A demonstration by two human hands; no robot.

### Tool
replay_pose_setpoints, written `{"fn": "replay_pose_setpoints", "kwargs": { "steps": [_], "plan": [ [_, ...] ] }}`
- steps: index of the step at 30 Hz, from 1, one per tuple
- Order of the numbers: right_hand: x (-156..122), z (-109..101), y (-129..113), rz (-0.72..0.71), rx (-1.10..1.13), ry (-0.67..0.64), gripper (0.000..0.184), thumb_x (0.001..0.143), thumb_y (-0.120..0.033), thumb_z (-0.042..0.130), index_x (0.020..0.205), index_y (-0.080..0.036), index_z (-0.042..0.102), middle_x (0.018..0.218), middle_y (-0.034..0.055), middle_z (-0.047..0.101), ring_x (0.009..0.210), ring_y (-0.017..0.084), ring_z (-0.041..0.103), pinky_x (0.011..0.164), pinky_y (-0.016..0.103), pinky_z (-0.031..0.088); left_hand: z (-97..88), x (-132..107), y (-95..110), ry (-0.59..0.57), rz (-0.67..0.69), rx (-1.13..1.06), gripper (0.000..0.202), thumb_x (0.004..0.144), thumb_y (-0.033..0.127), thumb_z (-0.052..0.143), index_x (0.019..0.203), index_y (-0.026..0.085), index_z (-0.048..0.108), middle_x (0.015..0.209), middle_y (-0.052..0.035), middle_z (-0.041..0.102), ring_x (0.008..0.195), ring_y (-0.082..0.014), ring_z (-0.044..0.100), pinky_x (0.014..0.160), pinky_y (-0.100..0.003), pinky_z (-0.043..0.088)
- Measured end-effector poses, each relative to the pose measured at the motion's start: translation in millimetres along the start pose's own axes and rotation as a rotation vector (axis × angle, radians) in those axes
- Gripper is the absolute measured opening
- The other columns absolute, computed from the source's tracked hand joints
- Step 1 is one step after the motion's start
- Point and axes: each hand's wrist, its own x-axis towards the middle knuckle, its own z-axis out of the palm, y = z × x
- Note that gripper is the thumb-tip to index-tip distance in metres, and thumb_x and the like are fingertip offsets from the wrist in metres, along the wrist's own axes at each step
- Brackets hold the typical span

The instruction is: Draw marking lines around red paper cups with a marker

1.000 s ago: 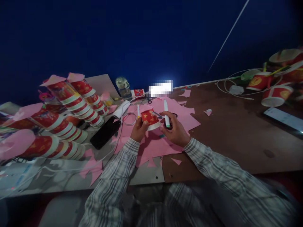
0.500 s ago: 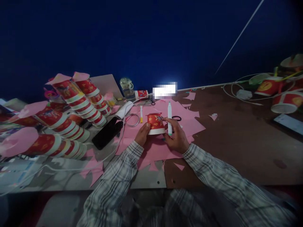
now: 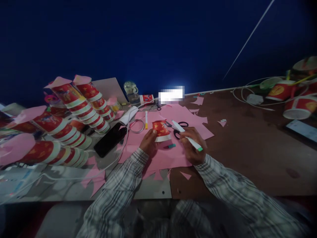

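My left hand [image 3: 148,144] grips a small red paper cup [image 3: 160,130], held upside down on a spread of pink paper [image 3: 168,155]. A white marker with a green end [image 3: 187,139] lies slanted in my right hand [image 3: 192,145], its tip pointing at the cup's side. A small green cap [image 3: 171,145] lies on the pink paper between my hands. Black scissors [image 3: 180,127] rest just behind my right hand.
Stacks of red cups topped with pink paper [image 3: 74,105] lean at the left. A black phone [image 3: 109,139], a white cable, a wire ring [image 3: 136,126] and an orange pen [image 3: 146,119] lie nearby. More cups [image 3: 297,96] sit at the far right on the brown table [image 3: 247,148].
My right hand drew back from the cup and tilted the marker from upright to slanting, tip toward the cup. The cup has settled upside down on the pink paper.
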Motion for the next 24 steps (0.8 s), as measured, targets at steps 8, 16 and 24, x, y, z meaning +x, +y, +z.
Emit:
{"fn": "replay_pose_setpoints", "kwargs": {
  "steps": [8, 16, 24],
  "plan": [
    [-2.6, 4.1, -2.4, 0.036, 0.068, -0.094, 0.027, 0.098, -0.032, 0.052, 0.120, -0.026, 0.066, 0.102, 0.0123, 0.074, 0.100, 0.030, 0.071, 0.083, 0.053, 0.060, -0.6, -0.4, 0.1, 0.004, -0.004, 0.038, 0.054, 0.069, 0.048, 0.086, 0.106, 0.014, 0.066, 0.102, -0.0093, 0.076, 0.096, -0.0231, 0.073, 0.089, -0.038, 0.058],
    [1.4, 3.7, -2.2, 0.077, 0.049, -0.071, 0.018, 0.093, -0.023, 0.059, 0.109, -0.024, 0.068, 0.086, 0.0083, 0.074, 0.082, 0.024, 0.071, 0.072, 0.042, 0.061, 1.1, 0.8, -3.6, 0.009, 0.037, 0.032, 0.054, 0.065, 0.048, 0.089, 0.101, 0.013, 0.068, 0.096, -0.0078, 0.076, 0.086, -0.0207, 0.072, 0.082, -0.034, 0.057],
    [0.3, 5.7, 0.1, 0.060, 0.103, -0.127, 0.031, 0.100, -0.028, 0.049, 0.126, -0.023, 0.063, 0.092, 0.0096, 0.072, 0.090, 0.025, 0.070, 0.085, 0.047, 0.058, 2.3, 0.2, -4.8, -0.036, 0.031, 0.062, 0.060, 0.067, 0.050, 0.088, 0.108, 0.013, 0.066, 0.100, -0.0099, 0.077, 0.092, -0.0247, 0.074, 0.088, -0.041, 0.056]
  ]
}}
